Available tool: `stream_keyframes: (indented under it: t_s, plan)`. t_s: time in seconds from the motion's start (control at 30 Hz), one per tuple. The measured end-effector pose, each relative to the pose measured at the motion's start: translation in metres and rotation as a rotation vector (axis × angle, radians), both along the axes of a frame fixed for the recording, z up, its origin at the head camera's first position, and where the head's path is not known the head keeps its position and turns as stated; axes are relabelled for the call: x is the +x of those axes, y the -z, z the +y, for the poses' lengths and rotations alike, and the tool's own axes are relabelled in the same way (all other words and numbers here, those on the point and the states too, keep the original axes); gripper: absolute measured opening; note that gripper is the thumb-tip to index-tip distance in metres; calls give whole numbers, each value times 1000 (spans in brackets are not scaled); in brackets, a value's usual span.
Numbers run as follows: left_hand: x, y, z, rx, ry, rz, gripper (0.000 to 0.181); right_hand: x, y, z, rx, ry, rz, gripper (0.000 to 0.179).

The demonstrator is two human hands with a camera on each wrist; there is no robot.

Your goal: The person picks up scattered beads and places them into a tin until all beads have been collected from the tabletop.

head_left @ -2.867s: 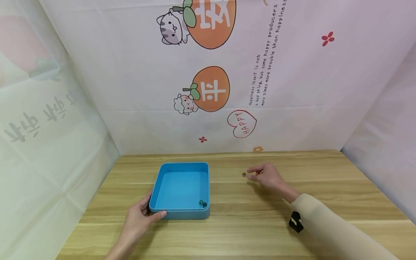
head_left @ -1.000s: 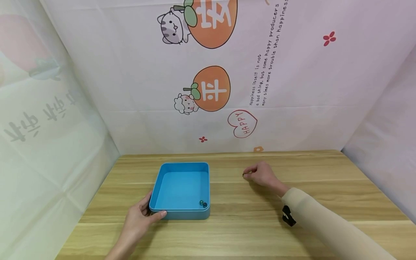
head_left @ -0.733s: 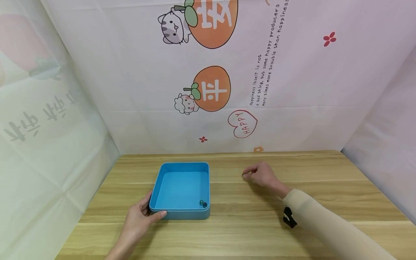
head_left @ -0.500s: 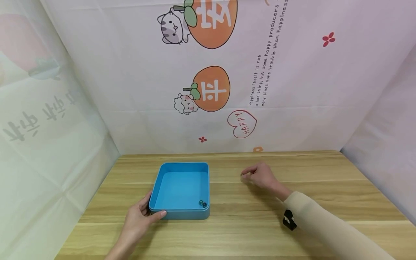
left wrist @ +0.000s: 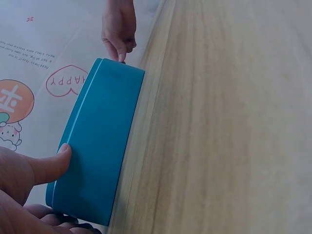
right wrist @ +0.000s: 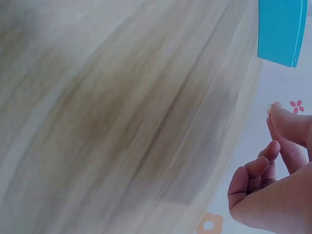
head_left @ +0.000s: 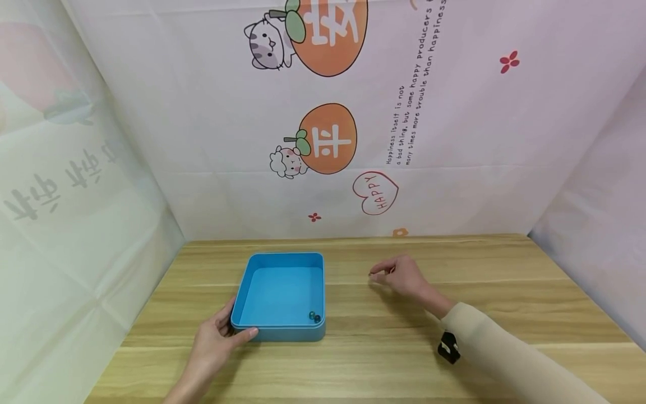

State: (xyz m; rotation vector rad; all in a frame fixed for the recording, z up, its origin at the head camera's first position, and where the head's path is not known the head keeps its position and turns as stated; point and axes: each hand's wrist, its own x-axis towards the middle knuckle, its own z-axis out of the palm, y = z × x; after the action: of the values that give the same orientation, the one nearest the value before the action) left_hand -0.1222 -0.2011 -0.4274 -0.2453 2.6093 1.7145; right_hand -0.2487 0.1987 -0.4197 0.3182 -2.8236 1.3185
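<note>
A square blue box (head_left: 280, 294), without a lid, sits on the wooden table. Two dark green marbles (head_left: 314, 317) lie together in its near right corner. My left hand (head_left: 214, 336) grips the box at its near left corner, thumb on the front wall and fingers round the side, as the left wrist view also shows. To the right of the box, my right hand (head_left: 404, 276) pinches a small glass marble (right wrist: 269, 111) between thumb and index finger. Its other fingers are curled in the right wrist view. Most of that marble is covered by the fingertips.
The wooden table (head_left: 383, 359) runs back to a white printed cloth (head_left: 227, 196), which hangs behind it and along both sides. A black wrist strap (head_left: 448, 348) shows below the right sleeve (head_left: 504, 348).
My right hand has closed on the marble that lay on the table and moved slightly left with it. The left hand and the box have stayed in place.
</note>
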Motion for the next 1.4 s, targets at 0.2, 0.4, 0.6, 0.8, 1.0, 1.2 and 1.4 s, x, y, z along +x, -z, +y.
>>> stream_keyframes:
  t_s: [0.2,0.4,0.6,0.8,1.0,1.2,1.4]
  plan:
    - [0,2,1,27,-7,1,97,3,-1,-1,-12,-17,17,8]
    - [1,3,1,44,-12,9,95,7,-6,-4,-7,-20,7,9]
    - [2,2,1,71,-24,-11,97,10,-13,-8,-4,-32,16,9]
    - [2,3,1,90,-25,-12,98,12,-17,-12,-13,-44,8,9]
    - [1,3,2,85,-29,-16,97,13,-22,-19,-21,-46,-8,11]
    - [1,2,1,93,-30,-24,97,13,-28,-27,-26,-56,-13,11]
    - [1,2,0,97,-26,-22,98,14,-31,-35,-36,-66,-25,10]
